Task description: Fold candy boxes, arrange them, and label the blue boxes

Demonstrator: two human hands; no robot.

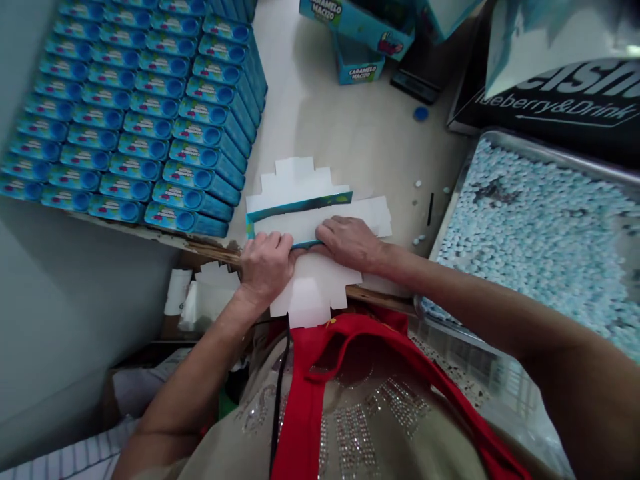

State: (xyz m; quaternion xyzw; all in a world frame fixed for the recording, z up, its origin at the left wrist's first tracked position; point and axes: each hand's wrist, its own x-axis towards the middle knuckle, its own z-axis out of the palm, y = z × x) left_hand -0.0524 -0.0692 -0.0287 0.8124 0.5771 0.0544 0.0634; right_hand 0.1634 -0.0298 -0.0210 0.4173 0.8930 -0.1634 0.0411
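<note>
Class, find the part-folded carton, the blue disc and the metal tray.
Part-folded carton (297,225), head view: white inner panel.
Blue disc (421,114), head view: centre of its top.
Metal tray (555,151), head view: far rim.

red apron (306,417) over a khaki top (230,440) with rows of silvery studs (349,427), bare forearms (475,305)

Plain gray wall (85,287) at L; pale tbl (280,100) w/ worn brown edge (214,251); speckled flr (450,370), lower R; soft lt.

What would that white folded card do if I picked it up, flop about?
The white card is probably light, because it looks thin. It likely bends most at its creased folds, while its far stepped flap looks flat and may stay fairly stiff.
</note>
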